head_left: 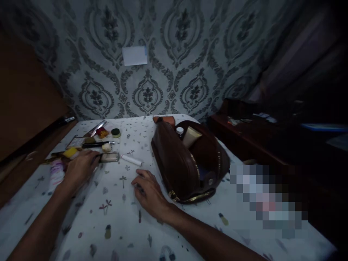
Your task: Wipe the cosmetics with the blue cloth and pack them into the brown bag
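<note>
My left hand (81,166) is at the left of the table, its fingertips closed around the dark cap end of a small clear bottle (110,157) with beige contents. A white tube with a pink-banded end (131,160) lies just right of that bottle. Under my left wrist side is a pink and white container (56,174). My right hand (149,194) rests on the tablecloth with bent fingers apart; nothing shows clearly in it. Beside it stands an unzipped brown toiletry bag (176,163), holding a beige tube (192,136) and a white-capped bottle (179,131).
Several small items lie at the back left, including a green-lidded jar (115,133), a red and amber item (102,132) and a yellow piece (70,152). An orange-brown case (166,120) is behind the bag. A blurred-out object (268,201) lies at the right edge.
</note>
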The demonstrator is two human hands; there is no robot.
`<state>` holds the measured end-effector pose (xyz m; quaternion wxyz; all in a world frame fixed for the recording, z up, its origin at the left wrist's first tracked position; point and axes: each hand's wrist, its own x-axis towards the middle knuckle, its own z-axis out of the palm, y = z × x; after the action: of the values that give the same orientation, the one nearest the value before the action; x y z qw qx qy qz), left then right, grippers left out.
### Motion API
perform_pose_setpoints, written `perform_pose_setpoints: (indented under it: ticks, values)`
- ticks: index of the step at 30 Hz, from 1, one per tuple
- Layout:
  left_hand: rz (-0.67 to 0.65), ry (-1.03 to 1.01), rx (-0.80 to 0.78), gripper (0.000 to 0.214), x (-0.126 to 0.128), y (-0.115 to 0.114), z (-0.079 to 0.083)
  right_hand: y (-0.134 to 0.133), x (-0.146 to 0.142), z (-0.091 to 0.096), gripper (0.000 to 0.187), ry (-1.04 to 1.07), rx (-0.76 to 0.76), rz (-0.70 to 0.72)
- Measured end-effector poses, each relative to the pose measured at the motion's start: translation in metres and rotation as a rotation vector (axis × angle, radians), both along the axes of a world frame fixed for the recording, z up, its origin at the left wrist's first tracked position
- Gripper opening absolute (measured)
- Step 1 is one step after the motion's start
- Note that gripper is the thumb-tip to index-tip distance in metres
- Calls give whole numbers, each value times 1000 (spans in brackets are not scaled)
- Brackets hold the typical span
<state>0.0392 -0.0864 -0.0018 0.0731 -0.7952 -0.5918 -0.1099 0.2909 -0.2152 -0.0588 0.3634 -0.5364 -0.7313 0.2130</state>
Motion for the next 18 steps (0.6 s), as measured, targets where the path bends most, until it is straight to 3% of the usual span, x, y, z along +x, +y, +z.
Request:
perform_pose_setpoints:
  ticks: [8, 14, 18]
  values:
    - [236, -172, 113, 37, -23, 19, 13, 3, 1, 0, 23, 11, 13, 29]
    - [465, -153, 81, 39, -64, 61, 28, 3, 1, 0, 23, -24, -1, 18]
    - [514, -150, -39, 38, -85, 94, 27, 3, 1, -1, 23, -25, 14, 17]
